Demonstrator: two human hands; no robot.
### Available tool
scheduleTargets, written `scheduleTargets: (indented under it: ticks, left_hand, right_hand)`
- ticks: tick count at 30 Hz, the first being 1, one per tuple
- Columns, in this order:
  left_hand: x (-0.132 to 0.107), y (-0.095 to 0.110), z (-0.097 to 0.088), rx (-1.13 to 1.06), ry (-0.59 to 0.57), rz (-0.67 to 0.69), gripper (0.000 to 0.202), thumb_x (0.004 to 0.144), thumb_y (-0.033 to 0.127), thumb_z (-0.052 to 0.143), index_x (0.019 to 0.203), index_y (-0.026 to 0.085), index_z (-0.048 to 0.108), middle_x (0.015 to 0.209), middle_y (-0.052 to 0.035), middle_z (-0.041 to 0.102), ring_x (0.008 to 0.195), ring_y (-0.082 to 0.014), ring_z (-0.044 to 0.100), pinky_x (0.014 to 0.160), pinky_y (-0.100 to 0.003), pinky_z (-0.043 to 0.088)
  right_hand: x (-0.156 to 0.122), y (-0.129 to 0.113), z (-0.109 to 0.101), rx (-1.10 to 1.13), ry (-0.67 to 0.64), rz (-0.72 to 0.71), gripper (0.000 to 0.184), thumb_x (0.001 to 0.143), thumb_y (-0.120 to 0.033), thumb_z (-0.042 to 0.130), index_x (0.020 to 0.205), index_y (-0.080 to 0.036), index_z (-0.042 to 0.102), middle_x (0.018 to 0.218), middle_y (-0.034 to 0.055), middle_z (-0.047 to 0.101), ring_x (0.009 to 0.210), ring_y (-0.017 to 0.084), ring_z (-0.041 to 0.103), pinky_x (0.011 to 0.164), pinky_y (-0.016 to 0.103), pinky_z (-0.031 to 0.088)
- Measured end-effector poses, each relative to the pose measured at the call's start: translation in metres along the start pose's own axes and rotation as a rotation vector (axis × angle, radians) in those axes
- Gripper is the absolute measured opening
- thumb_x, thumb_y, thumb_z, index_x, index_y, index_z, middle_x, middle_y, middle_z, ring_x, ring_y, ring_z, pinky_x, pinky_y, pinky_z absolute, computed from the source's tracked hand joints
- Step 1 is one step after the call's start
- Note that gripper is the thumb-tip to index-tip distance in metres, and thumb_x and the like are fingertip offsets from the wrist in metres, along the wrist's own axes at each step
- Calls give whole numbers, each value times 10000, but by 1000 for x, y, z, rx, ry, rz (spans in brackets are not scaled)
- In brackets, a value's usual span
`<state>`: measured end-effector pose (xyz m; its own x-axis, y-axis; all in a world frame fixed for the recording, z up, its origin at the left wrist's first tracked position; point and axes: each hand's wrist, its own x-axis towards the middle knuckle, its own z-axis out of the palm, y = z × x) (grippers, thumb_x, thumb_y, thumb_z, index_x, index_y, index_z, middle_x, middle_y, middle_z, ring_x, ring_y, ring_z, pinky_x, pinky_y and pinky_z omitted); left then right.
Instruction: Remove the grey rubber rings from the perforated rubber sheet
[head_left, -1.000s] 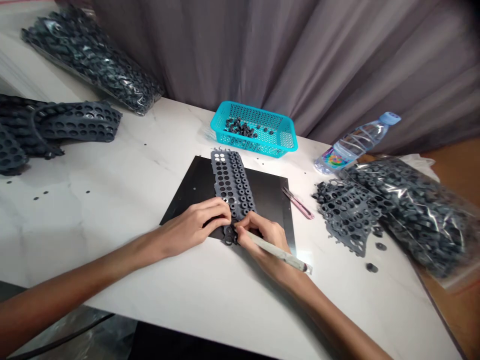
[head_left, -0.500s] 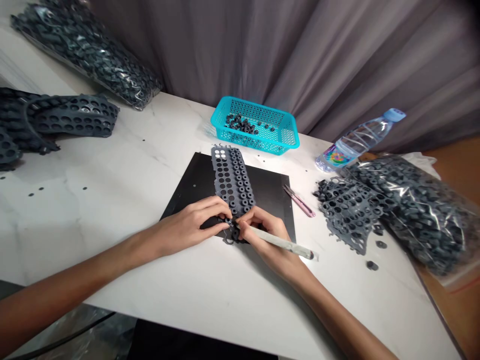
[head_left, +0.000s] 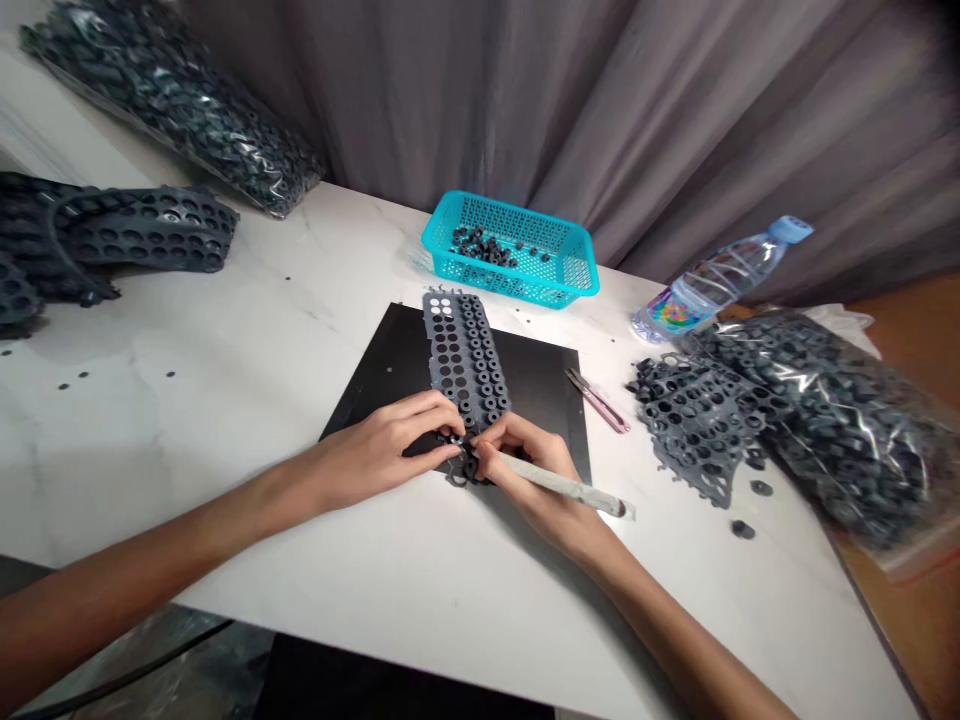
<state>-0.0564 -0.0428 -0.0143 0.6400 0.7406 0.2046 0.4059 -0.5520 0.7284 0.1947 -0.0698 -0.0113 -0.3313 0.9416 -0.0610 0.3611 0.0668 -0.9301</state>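
Note:
A dark grey rubber sheet (head_left: 454, 345) with rows of round holes and ring-shaped parts lies on a black mat (head_left: 375, 375). At the sheet's near end, my left hand (head_left: 397, 435) pinches a small black rubber part (head_left: 454, 437) between thumb and fingers. My right hand (head_left: 536, 470) is closed round a slim pale tool with a pen-like handle (head_left: 577, 488). Its tip meets the rubber close to my left fingertips, and my fingers partly hide it. Pink-handled thread snips (head_left: 600, 402) rest at the mat's right edge.
Behind the mat stands a turquoise basket (head_left: 517, 290) holding small black rings. To the right are a water bottle (head_left: 705, 280), a punched-out sheet (head_left: 694, 420) and a bag of rubber parts (head_left: 847, 420). More sheets (head_left: 150, 235) and another full bag (head_left: 187, 110) lie left.

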Motion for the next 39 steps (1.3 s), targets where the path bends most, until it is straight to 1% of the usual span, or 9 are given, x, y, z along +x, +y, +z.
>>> scheduleTargets:
  ticks: [6,11,16,17,19,21,23,32,39]
  left_hand:
    - [-2,1,0,129,6,100,192,1138,229,564,1296,215,672,1277,-65,660,1185,-195,695,1076,-347,536]
    - [0,1,4,341,33,235,196,1140,166,504,1182,158,695,1207,-95,712,1109,-228,728,1022,-393,582]
    - [1,-1,7,470,116,511,217,1116,88,499,1155,148,704,1149,-95,777,1061,-222,754,1002,-367,607]
    - [2,-1,6,423,153,510,212,1118,97,507,1154,160,707,1148,-85,784,1066,-212,756,1005,-351,606]
    - [4,-3,5,253,197,343,176,1130,147,537,1118,188,708,1130,-54,780,1049,-184,756,976,-309,604]
    - [5,-4,2,75,150,120,150,1134,200,568,1073,203,704,1113,-33,760,1025,-160,747,939,-277,593]
    - [5,-5,-2,-28,67,23,141,1136,244,584,1074,212,707,1125,-26,739,1040,-154,735,953,-270,573]
    - [-1,-3,-9,-22,-47,62,153,1134,275,600,1234,230,707,1284,-50,703,1241,-193,686,1123,-308,506]
    - [-1,-3,-6,67,-47,110,168,1149,276,571,1244,218,697,1282,-54,703,1228,-192,675,1117,-321,494]
  right_hand:
    - [-1,2,1,-55,-3,-21,171,1040,-335,657,910,-228,687,819,-16,697,743,165,611,674,273,429]
    - [-1,-3,2,-123,14,-44,183,1018,-344,659,877,-227,673,788,-18,676,707,155,568,655,265,405]
    - [0,-9,6,-245,64,-71,145,965,-291,666,839,-220,653,712,-39,645,628,129,514,626,269,344]
    - [-1,-9,7,-264,70,-65,136,957,-286,672,839,-221,654,701,-44,643,609,124,499,622,270,339]
    - [-1,-8,7,-246,65,-31,116,950,-269,673,844,-224,661,703,-48,665,599,123,506,623,268,351]
    - [-2,-5,5,-114,36,8,108,962,-245,654,856,-228,666,751,-37,718,648,137,581,651,262,402]
    - [-3,-2,3,79,8,23,102,978,-221,639,879,-226,663,808,-17,760,735,160,664,711,265,469]
    - [-3,1,0,296,58,36,69,967,-193,686,901,-209,672,780,3,754,748,176,691,738,286,522]
    - [-6,-1,-2,71,11,22,122,980,-218,671,858,-212,677,801,-11,711,749,169,636,683,289,450]
